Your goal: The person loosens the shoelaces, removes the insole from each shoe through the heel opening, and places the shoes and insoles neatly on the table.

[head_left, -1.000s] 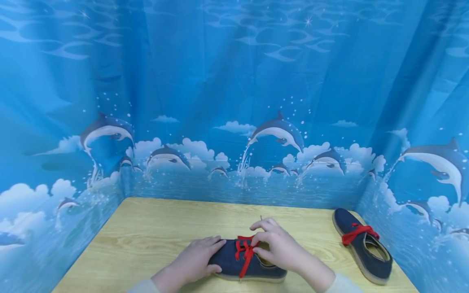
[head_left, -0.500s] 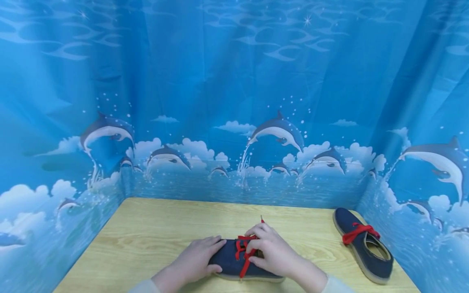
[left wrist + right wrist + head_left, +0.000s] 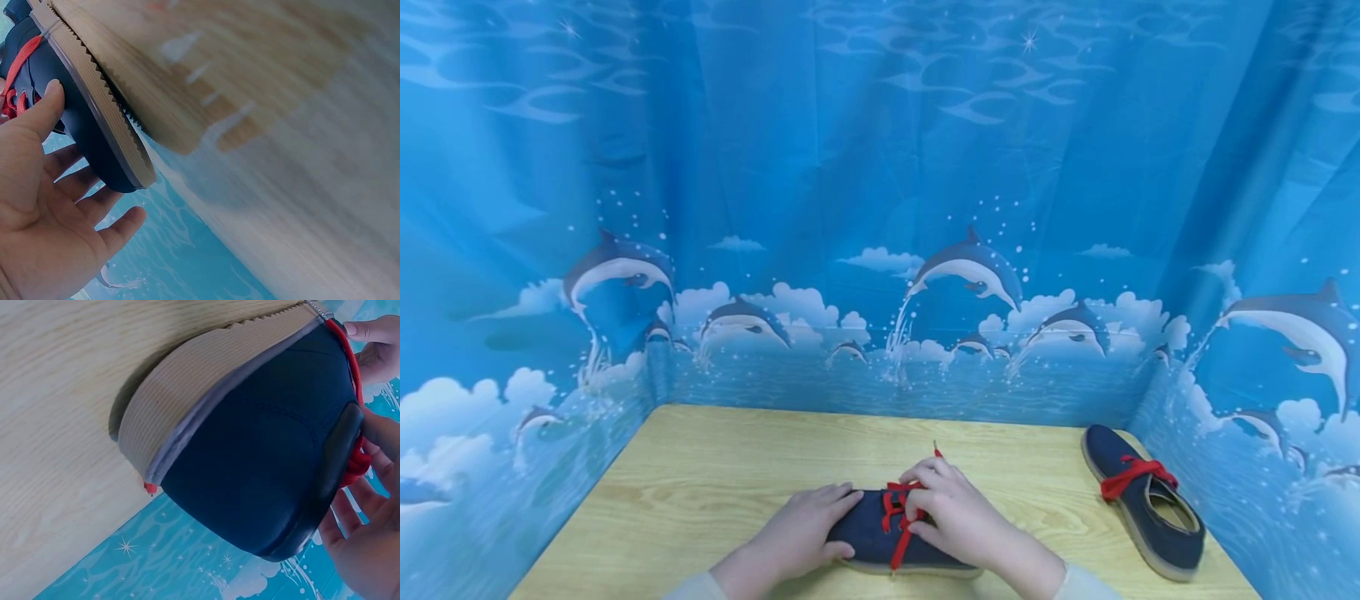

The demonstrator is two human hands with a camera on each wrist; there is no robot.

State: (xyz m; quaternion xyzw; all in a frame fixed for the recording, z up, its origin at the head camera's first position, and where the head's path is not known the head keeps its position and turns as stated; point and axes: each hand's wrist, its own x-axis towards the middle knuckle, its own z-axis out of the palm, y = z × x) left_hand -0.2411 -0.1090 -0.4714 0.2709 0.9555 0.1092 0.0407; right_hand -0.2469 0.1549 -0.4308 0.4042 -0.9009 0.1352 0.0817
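A navy shoe (image 3: pixel 861 527) with red laces (image 3: pixel 901 546) lies sole down on the wooden table, toe to the left. My left hand (image 3: pixel 797 533) holds it by the toe, thumb on the near side, fingers across the top. Over the lacing, my right hand (image 3: pixel 958 515) pinches the red lace with thumb and fingers, partly hiding the knot area and the shoe's opening. One lace end hangs down the near side; another tip sticks out beyond the right hand. The right wrist view shows the heel (image 3: pixel 250 456), with the fingers beyond it around the bunched lace (image 3: pixel 357 465).
A matching navy shoe (image 3: pixel 1105 454) stands at the table's right side, its red laces tied in a bow. A blue curtain (image 3: pixel 865 208) printed with dolphins encloses the wooden table (image 3: pixel 737 450) at the back and both sides.
My right hand has moved left and slightly down onto the lacing, and its fingers have closed in on the lace. The left hand and both shoes stay nearly where they were.
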